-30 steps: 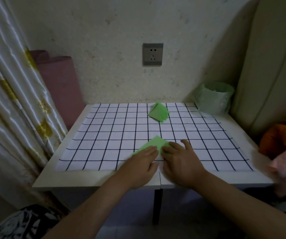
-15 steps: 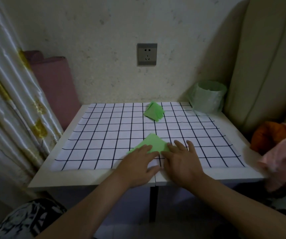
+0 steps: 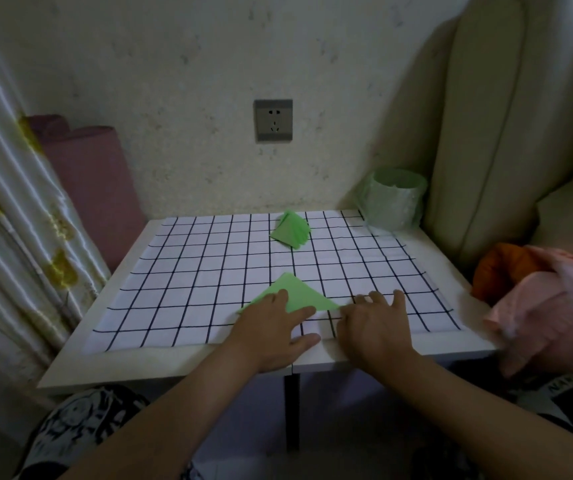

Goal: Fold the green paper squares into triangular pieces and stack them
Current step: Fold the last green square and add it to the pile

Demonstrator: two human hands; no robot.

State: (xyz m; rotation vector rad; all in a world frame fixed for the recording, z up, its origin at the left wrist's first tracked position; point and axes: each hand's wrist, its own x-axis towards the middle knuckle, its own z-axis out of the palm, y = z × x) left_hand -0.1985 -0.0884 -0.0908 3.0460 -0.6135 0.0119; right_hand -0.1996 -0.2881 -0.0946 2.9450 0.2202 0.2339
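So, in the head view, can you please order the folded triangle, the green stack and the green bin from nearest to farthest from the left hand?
1. Folded triangle: at the front, pressed under the fingers of the left hand.
2. Green stack: farther back, about the middle.
3. Green bin: at the far right corner.

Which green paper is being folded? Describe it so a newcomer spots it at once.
Start at the white cloth with black grid lines. Near its front edge lies a single flat green paper triangle, pressed by the left hand with the right hand at its right tip. Unlike the stack of folded green pieces at the far edge, it lies alone and flat.
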